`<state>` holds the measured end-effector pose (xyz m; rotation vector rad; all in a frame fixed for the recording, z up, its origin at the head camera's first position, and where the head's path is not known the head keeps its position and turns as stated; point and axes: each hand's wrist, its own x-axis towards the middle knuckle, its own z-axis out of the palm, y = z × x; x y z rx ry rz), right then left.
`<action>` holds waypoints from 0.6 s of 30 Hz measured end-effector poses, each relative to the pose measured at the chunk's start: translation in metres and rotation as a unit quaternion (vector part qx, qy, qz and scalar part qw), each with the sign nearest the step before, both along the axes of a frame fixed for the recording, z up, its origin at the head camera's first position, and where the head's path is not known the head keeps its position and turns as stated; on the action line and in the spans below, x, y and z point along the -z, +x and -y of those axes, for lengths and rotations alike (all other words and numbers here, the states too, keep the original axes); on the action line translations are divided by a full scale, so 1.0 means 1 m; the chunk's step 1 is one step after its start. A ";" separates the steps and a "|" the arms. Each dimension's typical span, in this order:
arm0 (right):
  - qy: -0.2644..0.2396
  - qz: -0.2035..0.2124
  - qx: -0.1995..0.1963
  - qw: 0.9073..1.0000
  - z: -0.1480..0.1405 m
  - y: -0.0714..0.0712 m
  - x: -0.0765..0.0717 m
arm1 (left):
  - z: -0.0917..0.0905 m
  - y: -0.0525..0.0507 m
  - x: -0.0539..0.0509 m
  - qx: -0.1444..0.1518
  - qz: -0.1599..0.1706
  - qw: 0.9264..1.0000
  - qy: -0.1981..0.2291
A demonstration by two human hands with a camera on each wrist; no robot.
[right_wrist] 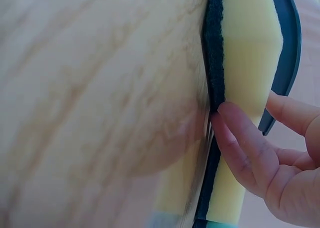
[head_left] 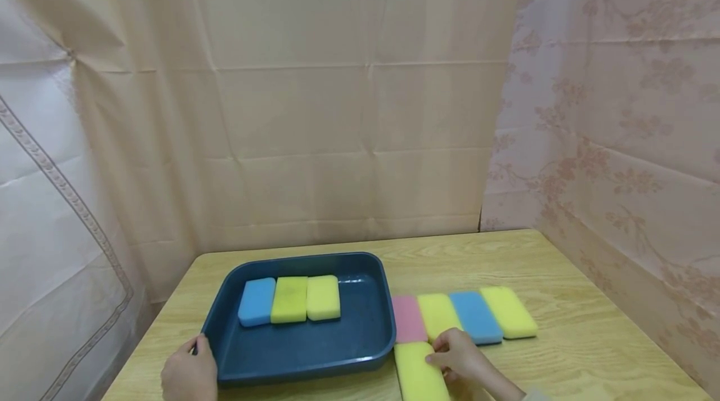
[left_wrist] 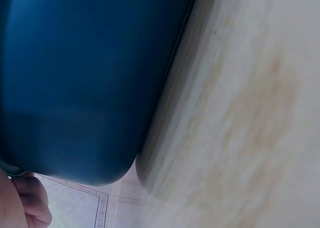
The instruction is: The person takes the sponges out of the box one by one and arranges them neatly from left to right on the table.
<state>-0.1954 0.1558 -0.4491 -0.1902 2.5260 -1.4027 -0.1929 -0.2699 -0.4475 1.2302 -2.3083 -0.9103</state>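
My left hand (head_left: 190,371) grips the left rim of a dark blue tray (head_left: 304,360); in the left wrist view the tray's side (left_wrist: 85,88) fills the upper left and only part of the hand (left_wrist: 31,200) shows. With thumb and fingers, my right hand (head_left: 458,357) pinches the right edge of a yellow sponge (head_left: 419,373) lying by the tray's front right corner. That sponge (right_wrist: 250,43) has a dark scouring layer underneath, seen in the right wrist view. Inside the tray, along its back left, sit a blue sponge (head_left: 257,302), a darker yellow sponge (head_left: 289,299) and a pale yellow sponge (head_left: 323,297).
Right of the tray, a pink sponge (head_left: 409,320), a yellow sponge (head_left: 437,313), a blue sponge (head_left: 475,318) and another yellow sponge (head_left: 509,312) lie side by side on the wooden table (head_left: 585,351). Beige cloth (head_left: 349,107) hangs behind the table.
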 end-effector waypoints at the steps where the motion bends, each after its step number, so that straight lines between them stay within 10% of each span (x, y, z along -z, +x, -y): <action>1: 0.003 0.002 0.002 1.000 0.001 0.000 0.000 | 0.000 0.000 0.000 0.000 -0.001 1.000 0.000; 18: -0.002 0.014 0.002 1.000 0.002 0.000 -0.002 | 0.001 -0.002 0.002 -0.004 0.008 1.000 0.011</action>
